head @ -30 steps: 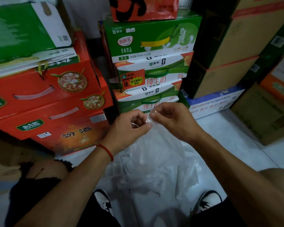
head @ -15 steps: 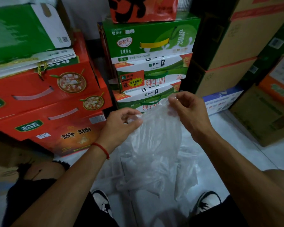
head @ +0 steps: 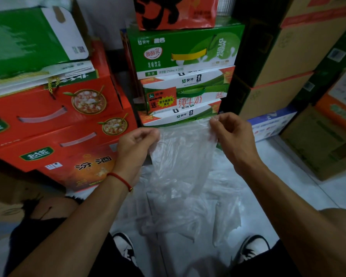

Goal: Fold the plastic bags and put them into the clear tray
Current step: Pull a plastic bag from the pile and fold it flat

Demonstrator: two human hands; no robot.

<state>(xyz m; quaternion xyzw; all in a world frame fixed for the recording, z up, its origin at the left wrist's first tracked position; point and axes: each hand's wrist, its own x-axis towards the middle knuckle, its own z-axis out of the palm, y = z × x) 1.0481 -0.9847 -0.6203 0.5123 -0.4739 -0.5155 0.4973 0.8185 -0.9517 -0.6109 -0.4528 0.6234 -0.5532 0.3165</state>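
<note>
2 hands share 1 clear plastic bag, held up in the air between the knees — its top edge is stretched roughly level from side to side, while the body hangs straight down toward the floor, so the long axis runs vertical and the short, taut edge runs left to right. The left hand pinches the top left corner with curled fingers, a red string bracelet on its wrist; the right hand pinches the top right corner, sitting slightly higher and farther forward. Both are equally on the bag, neither nearer than the other, and they stand well apart with the film spread between them.

More loose clear plastic lies crumpled on the floor directly below the hanging bag, between the 2 black-and-white shoes. Stacked cartons close the scene in — red food boxes to the left, green milk cartons straight ahead, brown cardboard boxes to the right.

No clear tray can be made out. The fold, as I judge it, turns on bringing the 2 top corners together across that horizontal edge.
</note>
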